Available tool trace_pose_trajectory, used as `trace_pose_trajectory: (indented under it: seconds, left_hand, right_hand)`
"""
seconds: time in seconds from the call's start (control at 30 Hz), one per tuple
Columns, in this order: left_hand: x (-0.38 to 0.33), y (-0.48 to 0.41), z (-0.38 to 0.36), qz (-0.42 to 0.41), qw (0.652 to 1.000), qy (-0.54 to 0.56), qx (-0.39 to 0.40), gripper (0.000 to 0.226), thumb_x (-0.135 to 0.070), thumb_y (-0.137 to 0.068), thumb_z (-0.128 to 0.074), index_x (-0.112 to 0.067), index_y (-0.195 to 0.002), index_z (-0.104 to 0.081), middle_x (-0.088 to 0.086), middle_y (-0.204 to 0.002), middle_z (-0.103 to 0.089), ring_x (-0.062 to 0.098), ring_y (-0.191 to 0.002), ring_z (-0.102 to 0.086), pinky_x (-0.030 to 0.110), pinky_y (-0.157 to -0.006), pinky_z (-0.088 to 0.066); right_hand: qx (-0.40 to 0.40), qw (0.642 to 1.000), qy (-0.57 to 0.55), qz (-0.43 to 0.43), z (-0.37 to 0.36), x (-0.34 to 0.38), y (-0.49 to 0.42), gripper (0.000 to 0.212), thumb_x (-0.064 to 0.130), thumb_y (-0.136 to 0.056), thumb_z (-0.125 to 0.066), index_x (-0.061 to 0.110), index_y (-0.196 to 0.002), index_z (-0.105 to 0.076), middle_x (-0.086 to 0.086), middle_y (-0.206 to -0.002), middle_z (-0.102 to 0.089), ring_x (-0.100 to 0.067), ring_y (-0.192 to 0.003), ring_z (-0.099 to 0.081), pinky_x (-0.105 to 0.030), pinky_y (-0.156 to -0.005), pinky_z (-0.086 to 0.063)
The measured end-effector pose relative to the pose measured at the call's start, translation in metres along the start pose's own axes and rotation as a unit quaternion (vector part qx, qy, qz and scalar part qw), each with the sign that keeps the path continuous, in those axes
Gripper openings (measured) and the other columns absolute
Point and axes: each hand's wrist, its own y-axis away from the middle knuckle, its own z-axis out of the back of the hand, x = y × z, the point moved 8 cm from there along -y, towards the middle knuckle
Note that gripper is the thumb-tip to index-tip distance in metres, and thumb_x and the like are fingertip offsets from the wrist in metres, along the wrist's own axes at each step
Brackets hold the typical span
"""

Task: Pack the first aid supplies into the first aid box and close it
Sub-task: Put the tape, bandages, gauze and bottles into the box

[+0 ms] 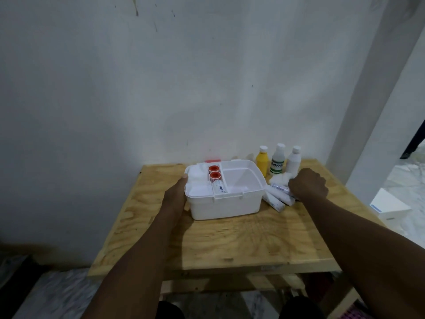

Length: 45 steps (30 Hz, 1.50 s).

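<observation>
The white first aid box (pixel 226 207) stands open on the wooden table (pixel 230 240). Its inner tray holds two orange-capped tape rolls (pixel 214 172), a bandage roll (pixel 219 187) and white cotton at the left. My left hand (pixel 176 196) grips the box's left side, thumb on the rim. My right hand (pixel 307 184) is closed over a wrapped bandage roll (pixel 279 187) lying right of the box, beside two more rolls (pixel 274 201). Behind them stand a yellow bottle (pixel 262 161), a green-labelled bottle (pixel 277 161) and a white bottle (pixel 294 161).
A white wall rises right behind the table. A red piece (pixel 212 160) shows behind the box. White cotton (pixel 279 178) lies by the bottles. A white carton (pixel 388 207) sits on the floor to the right. The table's front half is bare wood.
</observation>
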Motion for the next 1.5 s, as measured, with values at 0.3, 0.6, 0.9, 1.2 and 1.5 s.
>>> trace_pose_trajectory:
  seconds: [0.3, 0.6, 0.9, 1.2, 1.5]
  left_hand:
    - [-0.004, 0.000, 0.008, -0.016, 0.997, -0.070, -0.022, 0.054, -0.061, -0.091, -0.048, -0.018, -0.110, -0.075, 0.009, -0.109, -0.074, 0.023, -0.087, -0.062, 0.031, -0.067, -0.047]
    - [-0.004, 0.004, 0.011, -0.013, 0.996, -0.083, -0.025, 0.063, -0.066, -0.087, -0.048, -0.016, -0.113, -0.075, 0.010, -0.113, -0.074, 0.028, -0.099, -0.066, 0.033, -0.075, -0.047]
    - [-0.003, -0.001, 0.012, -0.029, 0.996, -0.081, -0.020, 0.072, -0.072, -0.079, -0.051, -0.012, -0.110, -0.075, 0.012, -0.112, -0.074, 0.030, -0.099, -0.068, 0.033, -0.076, -0.046]
    - [-0.003, -0.008, 0.010, -0.051, 0.996, -0.068, -0.001, 0.043, -0.052, -0.099, -0.049, -0.018, -0.102, -0.075, 0.004, -0.098, -0.073, 0.014, -0.081, -0.064, 0.028, -0.059, -0.044]
    - [-0.004, -0.010, 0.012, -0.053, 0.993, -0.102, -0.005, 0.049, -0.056, -0.099, -0.044, -0.017, -0.100, -0.073, 0.007, -0.098, -0.072, 0.015, -0.079, -0.061, 0.028, -0.059, -0.043]
  right_hand:
    - [-0.129, 0.969, -0.175, 0.115, 0.052, 0.055, 0.017, 0.032, 0.030, -0.081, -0.054, 0.007, -0.102, -0.062, -0.012, -0.102, -0.067, -0.034, -0.098, -0.061, -0.034, -0.078, -0.044]
    - [0.058, 0.900, -0.376, 0.213, 0.059, 0.152, 0.056, 0.013, 0.022, -0.077, -0.064, 0.015, -0.087, -0.067, -0.002, -0.086, -0.067, -0.023, -0.084, -0.062, -0.034, -0.074, -0.050]
    - [0.327, 0.820, -0.419, 0.213, 0.012, 0.193, 0.120, 0.007, 0.001, -0.089, -0.055, 0.005, -0.093, -0.060, -0.015, -0.086, -0.064, -0.027, -0.075, -0.065, -0.041, -0.068, -0.061]
    - [0.084, 0.852, -0.243, 0.456, 0.010, 0.215, 0.161, 0.005, 0.015, -0.085, -0.061, 0.017, -0.090, -0.061, 0.006, -0.080, -0.061, -0.006, -0.071, -0.054, -0.011, -0.061, -0.036]
    - [0.164, 0.858, -0.164, 0.457, -0.010, 0.209, 0.164, 0.025, 0.015, -0.086, -0.057, 0.019, -0.110, -0.054, 0.001, -0.059, -0.052, -0.012, -0.063, -0.050, -0.028, -0.059, -0.038]
